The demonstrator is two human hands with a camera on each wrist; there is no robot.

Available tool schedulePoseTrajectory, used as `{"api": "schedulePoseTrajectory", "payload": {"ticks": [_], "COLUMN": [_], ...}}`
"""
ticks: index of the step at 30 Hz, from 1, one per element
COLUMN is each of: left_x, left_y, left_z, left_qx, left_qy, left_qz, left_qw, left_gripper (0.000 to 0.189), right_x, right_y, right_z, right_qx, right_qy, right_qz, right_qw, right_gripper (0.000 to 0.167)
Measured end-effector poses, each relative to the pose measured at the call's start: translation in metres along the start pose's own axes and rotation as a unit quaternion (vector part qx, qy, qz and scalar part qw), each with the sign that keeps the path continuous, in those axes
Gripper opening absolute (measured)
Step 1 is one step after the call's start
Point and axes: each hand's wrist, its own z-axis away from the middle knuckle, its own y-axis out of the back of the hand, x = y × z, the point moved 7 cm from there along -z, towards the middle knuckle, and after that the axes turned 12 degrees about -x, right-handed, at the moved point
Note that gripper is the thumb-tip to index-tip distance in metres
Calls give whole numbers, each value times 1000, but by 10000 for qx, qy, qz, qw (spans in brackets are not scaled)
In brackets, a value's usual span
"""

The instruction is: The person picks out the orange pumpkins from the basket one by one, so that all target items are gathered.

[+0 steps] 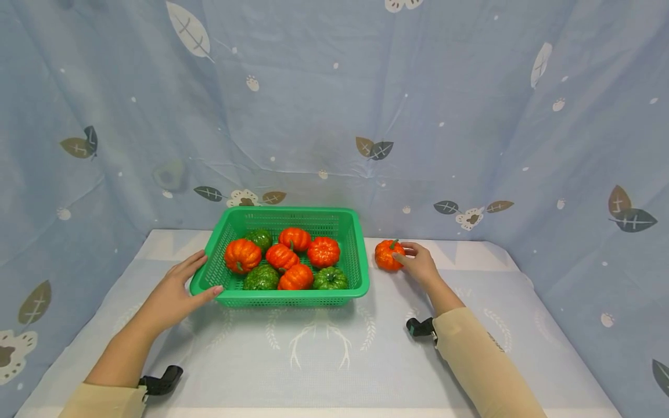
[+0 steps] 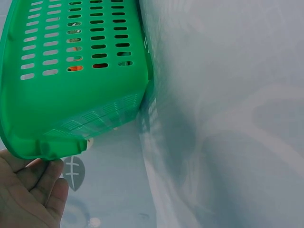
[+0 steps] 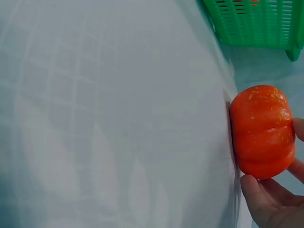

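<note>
A green plastic basket (image 1: pixel 292 294) stands near the back of the table, holding several small orange pumpkins (image 1: pixel 323 252) and three green ones (image 1: pixel 330 278). My left hand (image 1: pixel 177 290) is spread at its left front corner, fingers along the left rim and thumb at the front rim. The left wrist view has those fingertips right at the rim's edge. To the right of the basket, one orange pumpkin (image 1: pixel 387 255) with a green stem sits on the table. My right hand (image 1: pixel 418 264) holds it from its right side, thumb (image 3: pixel 251 190) on its lower near side.
A pale patterned cloth covers the table (image 1: pixel 313 371). Blue curtain (image 1: pixel 313 116) with leaf prints hangs close behind the basket and along both sides. Black wrist mounts (image 1: pixel 163 381) stick out from both sleeves (image 1: pixel 481 366).
</note>
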Motion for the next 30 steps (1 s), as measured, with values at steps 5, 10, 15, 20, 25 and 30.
{"api": "schedulePoseTrajectory", "payload": {"ticks": [5,10,15,20,25,30], "left_x": [1,2,2,2,4,6], "left_y": [0,1,1,2,2,3], "left_z": [0,1,2,3,2,1], "left_qx": [-4,-28,-14,7,0,23], "left_qy": [4,27,47,53,53,43], "left_qz": [-1,11,1,-13,22,43], "left_qw": [10000,10000,10000,10000,10000,10000], "left_gripper": [92,93,94,93,93,92], "right_x": [-2,-15,-37,-65,-91,-111], "right_y": [1,8,16,11,-4,-26], "right_z": [3,13,29,46,59,69], "right_qx": [-31,139,395,303,104,-200], "right_qy": [-39,97,370,675,1043,1428], "right_qz": [50,167,228,234,300,279], "right_qw": [10000,9997,9983,9970,9940,9892], "right_gripper": [53,51,49,46,42,41]}}
